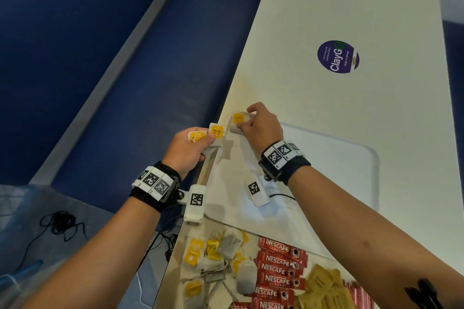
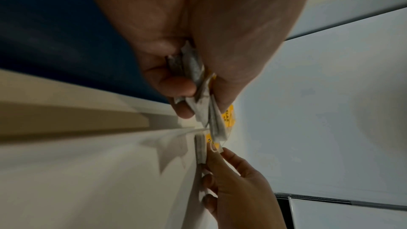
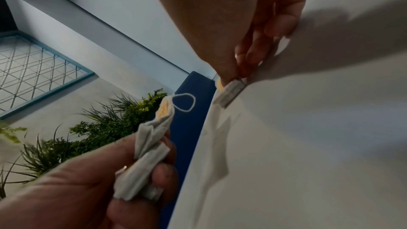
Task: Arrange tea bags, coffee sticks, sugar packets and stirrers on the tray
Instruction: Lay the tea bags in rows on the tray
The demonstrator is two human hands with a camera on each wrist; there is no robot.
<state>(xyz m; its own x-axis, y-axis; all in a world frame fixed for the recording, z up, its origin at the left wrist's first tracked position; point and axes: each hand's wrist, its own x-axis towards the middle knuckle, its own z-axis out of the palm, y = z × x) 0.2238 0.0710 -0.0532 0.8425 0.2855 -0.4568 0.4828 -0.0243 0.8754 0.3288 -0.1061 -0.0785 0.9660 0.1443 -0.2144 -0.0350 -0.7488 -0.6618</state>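
Gripping a bunch of tea bags (image 1: pixel 200 137), at least three yellow tags showing, left hand (image 1: pixel 187 152) at the table (image 1: pixel 351 7) edge. Pinching one single tea bag (image 1: pixel 238 121) at the white tray's (image 1: pixel 351 158) far left corner, right hand (image 1: pixel 263 125). Heaped nearer on the table: loose tea bags (image 1: pixel 216 261), too tangled to count; at least six red coffee sticks (image 1: pixel 278 271); brown sugar packets (image 1: pixel 324 288), number unclear.
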